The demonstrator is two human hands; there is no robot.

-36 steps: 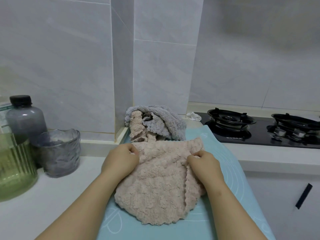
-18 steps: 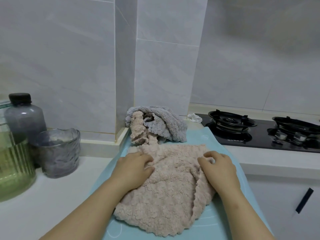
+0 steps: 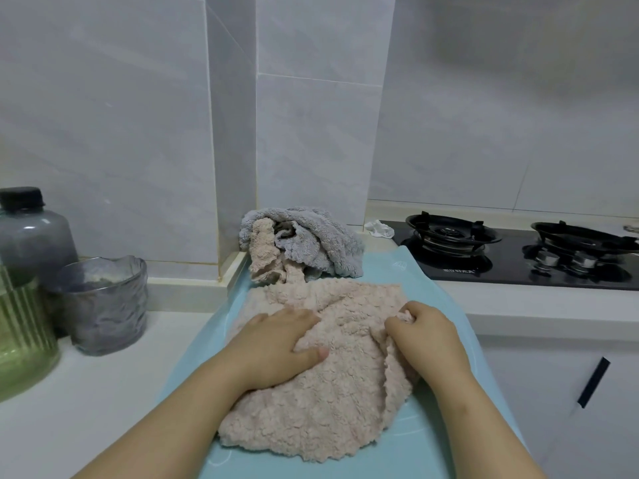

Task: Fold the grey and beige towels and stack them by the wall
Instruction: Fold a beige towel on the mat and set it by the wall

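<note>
Head view: the fluffy beige towel (image 3: 321,402) lies rumpled on the pale blue mat (image 3: 446,305), the left hand (image 3: 280,344) pressing it with flat fingers, the right hand (image 3: 423,337) with fingers clamped on a fold. Pulling unevenly could skew the fold or drag the mat.

grey glass (image 3: 103,305) beside bottle (image 3: 33,233) | green jar (image 3: 20,344) — ribbed | gas stove (image 3: 511,267) — black

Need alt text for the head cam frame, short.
Two bare hands work a beige towel on a blue mat: left hand pressing flat, right hand gripping a fold. Crumpled towels lie behind by the wall.
</note>
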